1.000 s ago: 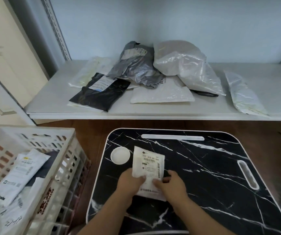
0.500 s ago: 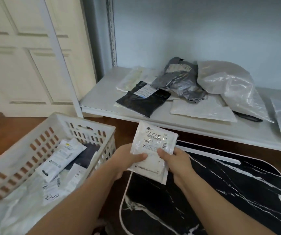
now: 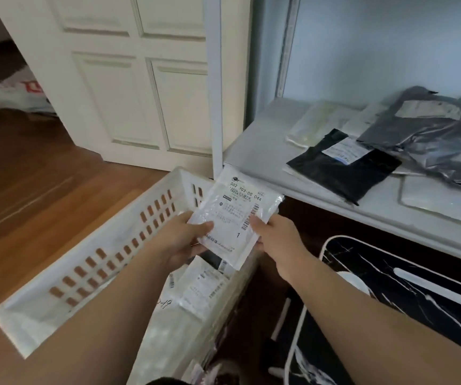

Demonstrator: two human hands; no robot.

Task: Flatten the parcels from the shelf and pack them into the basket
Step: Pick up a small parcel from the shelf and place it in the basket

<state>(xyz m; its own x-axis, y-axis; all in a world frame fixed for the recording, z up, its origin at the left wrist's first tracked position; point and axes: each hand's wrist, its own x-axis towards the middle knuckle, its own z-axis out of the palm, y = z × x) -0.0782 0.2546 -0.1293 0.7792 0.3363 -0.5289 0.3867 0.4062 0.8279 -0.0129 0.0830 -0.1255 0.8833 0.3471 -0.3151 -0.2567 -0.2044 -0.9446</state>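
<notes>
A small flat white parcel (image 3: pixel 236 215) with a printed label hangs above the right end of the white slotted basket (image 3: pixel 107 262). My left hand (image 3: pixel 180 240) grips its left lower edge with the thumb on top, and my right hand (image 3: pixel 278 237) pinches its right edge. Inside the basket lie several white labelled parcels (image 3: pixel 201 287), partly hidden by my left forearm. On the white shelf (image 3: pixel 251 151) to the right rest a black parcel (image 3: pixel 340 168), a crumpled grey parcel (image 3: pixel 429 140) and a pale clear one (image 3: pixel 315 120).
A black marble-patterned lap table (image 3: pixel 418 307) stands at lower right under the shelf edge. A white panelled door (image 3: pixel 129 79) and an upright shelf post (image 3: pixel 217 87) rise behind the basket. Wooden floor (image 3: pixel 29 190) spreads to the left, with a white bag (image 3: pixel 15 95) in the doorway.
Both hands lifted the white parcel off the black lap table and carried it left, over the basket. The view turned left with them.
</notes>
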